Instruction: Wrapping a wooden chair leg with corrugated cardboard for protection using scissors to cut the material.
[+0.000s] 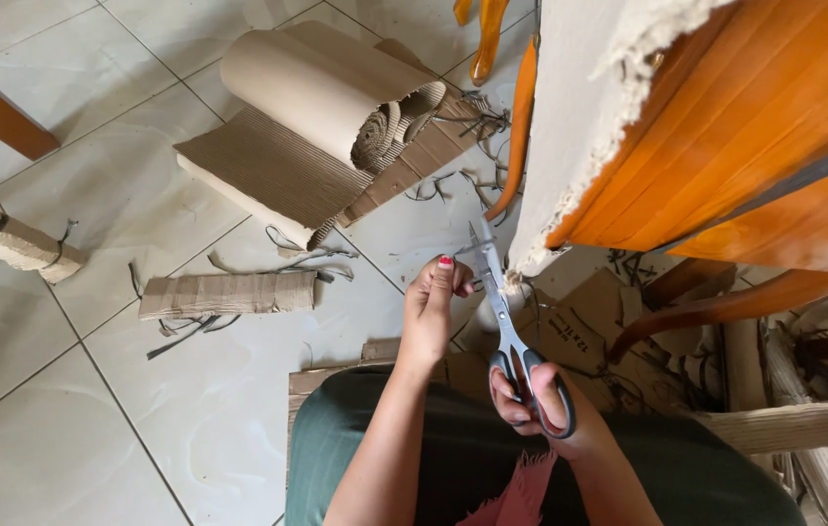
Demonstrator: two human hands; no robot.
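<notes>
Scissors are gripped in the right hand — blades parted at the frayed fabric edge, pinched by the left hand; trimming is underway — closing is called for.

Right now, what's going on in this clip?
A person sits over a tiled floor strewn with corrugated cardboard. Their right hand works a pair of grey-handled scissors, blades open and pointing away from them. The left hand pinches something small beside the blades; what it is can't be made out. Just ahead is the frayed edge of a pale wrapping on orange wooden furniture. A roll of corrugated cardboard and a flat strip lie further out.
</notes>
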